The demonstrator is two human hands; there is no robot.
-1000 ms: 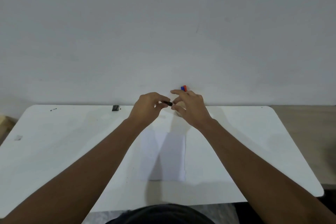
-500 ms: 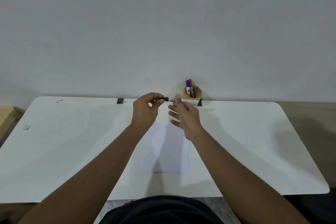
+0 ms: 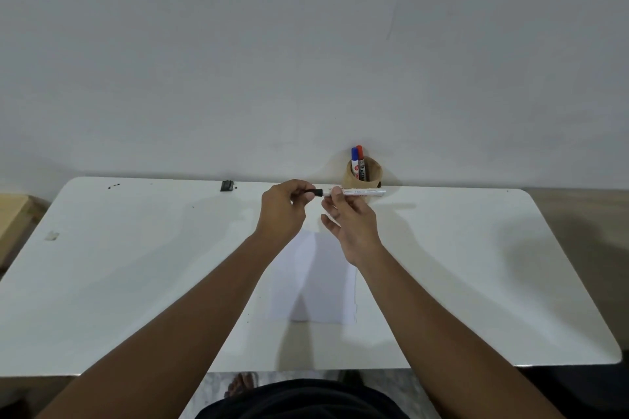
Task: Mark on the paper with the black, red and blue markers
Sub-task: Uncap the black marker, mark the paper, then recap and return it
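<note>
Black marker (image 3: 357, 193) is lying level above the tabletop (image 3: 136, 265), beyond the paper (image 3: 316, 282). Left hand (image 3: 282, 211) fingers are pinching its black cap (image 3: 315, 193); right hand (image 3: 354, 224) fingers are holding the white barrel loosely. Cup (image 3: 369, 175) behind is standing with blue marker (image 3: 354, 160) and red marker (image 3: 360, 160). Small dark clip (image 3: 227, 185) is sitting at the far edge. Since half a second ago, cap and barrel are separating slightly.
</note>
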